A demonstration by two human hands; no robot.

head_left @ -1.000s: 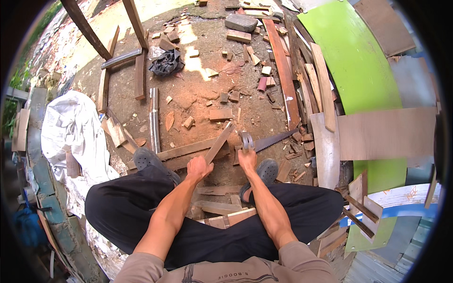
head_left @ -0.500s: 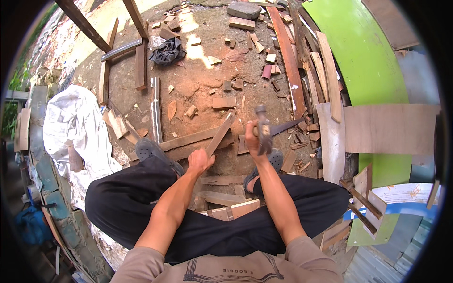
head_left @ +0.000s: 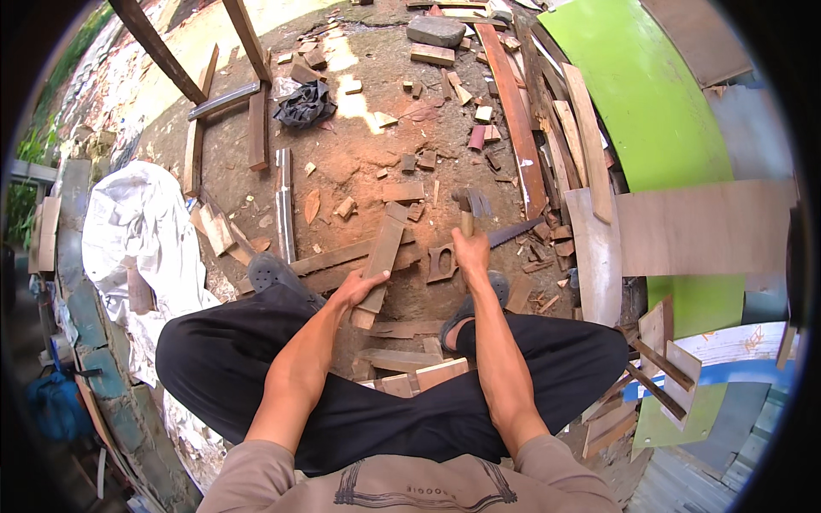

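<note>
My right hand point(head_left: 470, 255) grips a claw hammer point(head_left: 469, 203); my left hand point(head_left: 363, 286) pinches a weathered plank point(head_left: 380, 261). Scrap wood crowds the dirt ground point(head_left: 359, 158) on every side.

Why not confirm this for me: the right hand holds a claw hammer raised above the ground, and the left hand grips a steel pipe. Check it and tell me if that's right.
One part is wrong. The head view shows the left hand on a flat wooden plank, not a steel pipe. The rest stands: the right hand holds the claw hammer raised above the ground.
</note>
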